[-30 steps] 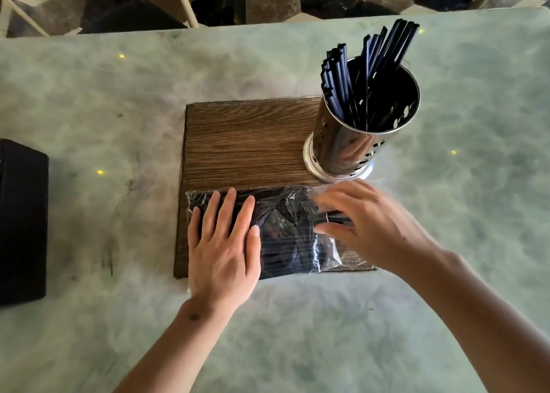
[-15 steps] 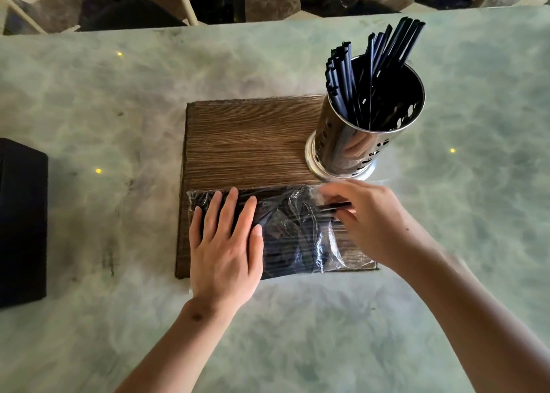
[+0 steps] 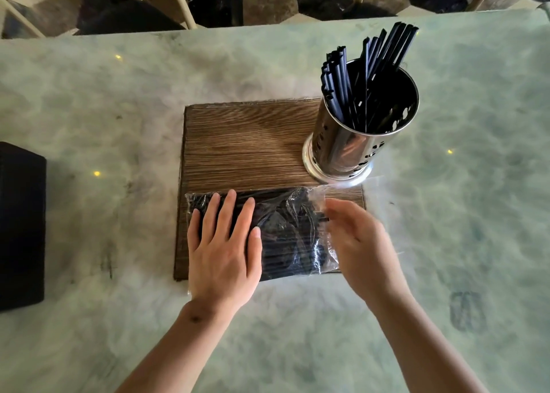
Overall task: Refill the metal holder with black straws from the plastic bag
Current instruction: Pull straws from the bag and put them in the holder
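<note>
A clear plastic bag [image 3: 285, 232] full of black straws lies across the near edge of a wooden board [image 3: 247, 142]. My left hand [image 3: 223, 244] presses flat on the bag's left half, fingers spread. At the bag's open right end is my right hand [image 3: 360, 241], blurred, its fingertips at the straw ends; whether it grips any straw is unclear. The perforated metal holder [image 3: 348, 148] stands upright on the board's far right corner. Several black straws [image 3: 357, 77] lean inside it.
The board rests on a pale green marble table [image 3: 461, 214]. A black box [image 3: 20, 226] sits at the table's left edge. Chair legs and a dark patterned floor show beyond the far edge.
My right hand has shifted slightly at the bag's open end and is now motion-blurred. My left hand stays flat on the bag. The holder has not moved.
</note>
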The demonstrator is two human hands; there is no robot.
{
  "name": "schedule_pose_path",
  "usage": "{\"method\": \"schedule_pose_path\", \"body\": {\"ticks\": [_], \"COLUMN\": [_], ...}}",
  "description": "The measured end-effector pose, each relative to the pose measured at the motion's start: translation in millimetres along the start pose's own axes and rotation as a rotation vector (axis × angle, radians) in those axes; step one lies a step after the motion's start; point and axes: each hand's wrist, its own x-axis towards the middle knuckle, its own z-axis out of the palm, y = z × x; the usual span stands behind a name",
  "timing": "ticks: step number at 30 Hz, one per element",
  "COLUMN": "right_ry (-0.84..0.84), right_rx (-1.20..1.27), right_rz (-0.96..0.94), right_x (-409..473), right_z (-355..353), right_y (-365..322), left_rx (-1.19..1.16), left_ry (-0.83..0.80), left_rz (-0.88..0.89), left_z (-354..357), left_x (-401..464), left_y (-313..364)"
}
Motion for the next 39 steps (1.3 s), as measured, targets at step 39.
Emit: {"method": "schedule_pose_path", "body": {"ticks": [39], "right_ry": [-0.194], "right_rx": [-0.134], "right_rz": [-0.119], "right_x": [39.4], "right_z": [-10.7], "right_y": [-15.3], "left_rx": [-0.063], "left_ry": [0.056], "left_rz": [0.015], "left_z": [4.5], "left_x": [2.4], "left_y": [-4.7]}}
